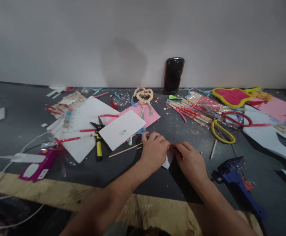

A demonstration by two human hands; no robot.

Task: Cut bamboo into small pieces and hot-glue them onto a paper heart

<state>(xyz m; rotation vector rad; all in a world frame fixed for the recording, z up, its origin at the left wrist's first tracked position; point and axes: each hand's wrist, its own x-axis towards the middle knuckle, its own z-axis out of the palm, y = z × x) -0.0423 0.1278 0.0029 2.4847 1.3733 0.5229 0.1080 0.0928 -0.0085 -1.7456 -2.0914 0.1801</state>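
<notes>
My left hand (155,149) is closed, its fingers curled and pressed together near the table's front. Close against it on the right, my right hand (189,159) pinches with thumb and fingers at the same spot. What they grip is mostly hidden by the fingertips. A small white piece (168,160), perhaps paper, shows below and between the hands. On the left, a thin wooden stick (125,150) lies on the dark table, its right end reaching toward my left hand. A white card (122,129) with "154" written on it rests beyond the stick.
Yellow-and-black pliers (98,147) lie left of the card. To the right are scissors (222,131) with red and yellow handles, a blue glue gun (238,183) and wrapped chopsticks (192,111). A phone (173,75) leans on the wall. A purple device (38,165) sits left among white cables.
</notes>
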